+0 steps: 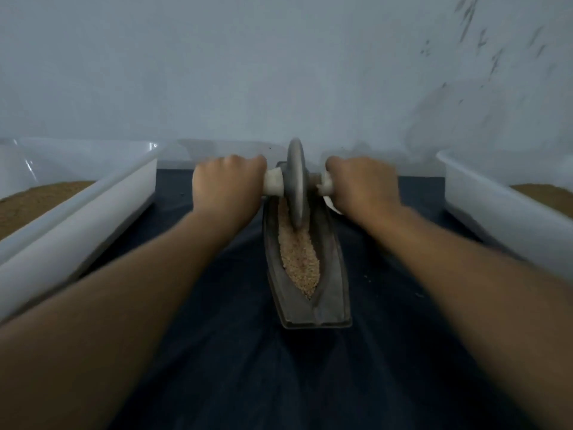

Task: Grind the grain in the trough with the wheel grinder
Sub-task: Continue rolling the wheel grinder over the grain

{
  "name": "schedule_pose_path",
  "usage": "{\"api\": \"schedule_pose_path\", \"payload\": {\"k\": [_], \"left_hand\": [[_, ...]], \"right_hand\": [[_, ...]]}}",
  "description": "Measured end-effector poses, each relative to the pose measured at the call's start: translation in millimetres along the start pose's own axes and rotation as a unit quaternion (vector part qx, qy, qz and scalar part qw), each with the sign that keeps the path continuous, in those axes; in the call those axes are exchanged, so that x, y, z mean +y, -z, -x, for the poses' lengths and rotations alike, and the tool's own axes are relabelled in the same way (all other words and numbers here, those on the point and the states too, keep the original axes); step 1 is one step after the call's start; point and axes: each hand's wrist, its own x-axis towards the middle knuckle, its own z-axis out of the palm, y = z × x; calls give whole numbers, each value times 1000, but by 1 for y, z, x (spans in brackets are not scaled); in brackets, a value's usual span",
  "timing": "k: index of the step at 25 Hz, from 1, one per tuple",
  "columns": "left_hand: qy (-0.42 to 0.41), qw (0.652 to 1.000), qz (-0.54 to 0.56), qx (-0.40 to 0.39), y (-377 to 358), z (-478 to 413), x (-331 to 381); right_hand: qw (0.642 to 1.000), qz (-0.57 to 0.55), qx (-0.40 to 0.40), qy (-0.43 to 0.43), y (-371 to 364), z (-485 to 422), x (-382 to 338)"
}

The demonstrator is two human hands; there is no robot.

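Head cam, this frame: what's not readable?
Head view only.
Ends of handle: covered by left hand and right hand.
Far end of trough: behind wheel and hands.
Left tub, right tub: cut off by frame edges.
Fineness of grain: too blurred.

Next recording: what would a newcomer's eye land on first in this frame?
The grey wheel grinder stands upright at centre, at the far end of the dark trough, with the left hand and right hand gripping its handle on either side. Pale crushed grain fills the trough's groove towards the camera. The left tub and right tub, both white and holding brown powder, flank the dark cloth.
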Motion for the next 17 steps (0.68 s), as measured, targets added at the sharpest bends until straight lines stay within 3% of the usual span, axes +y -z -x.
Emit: {"api": "schedule_pose_path", "payload": {"k": [2, 4, 6, 7, 9, 11, 13, 15, 17], "left_hand": [[4, 1000, 21, -17, 1, 2, -2], [-73, 985, 75, -140, 12, -1, -14], [-133, 940, 105, -295, 26, -2, -25], [-142, 925, 113, -334, 27, -2, -28], [-125, 944, 105, -288, 21, -2, -23], [-87, 993, 30, -77, 9, -3, -9], [-60, 995, -45, 66, -2, -1, 2], [-53, 995, -41, 78, 1, -5, 3], [-82, 997, 2, 0, 7, 0, -7]], "right_hand": [[1000, 13, 26, 3, 0, 5, -2], [995, -16, -79, 59, 14, 15, 7], [971, -23, -213, 106, 34, 23, 16], [961, -32, -250, 114, 41, 23, 20], [957, -47, -265, 107, 36, 20, 19], [986, -67, -147, 43, 19, 13, 11], [998, -57, -12, -27, -5, 19, 3], [999, -38, 3, -38, -11, 24, 2], [998, -37, -49, 20, 2, 27, 11]]}}
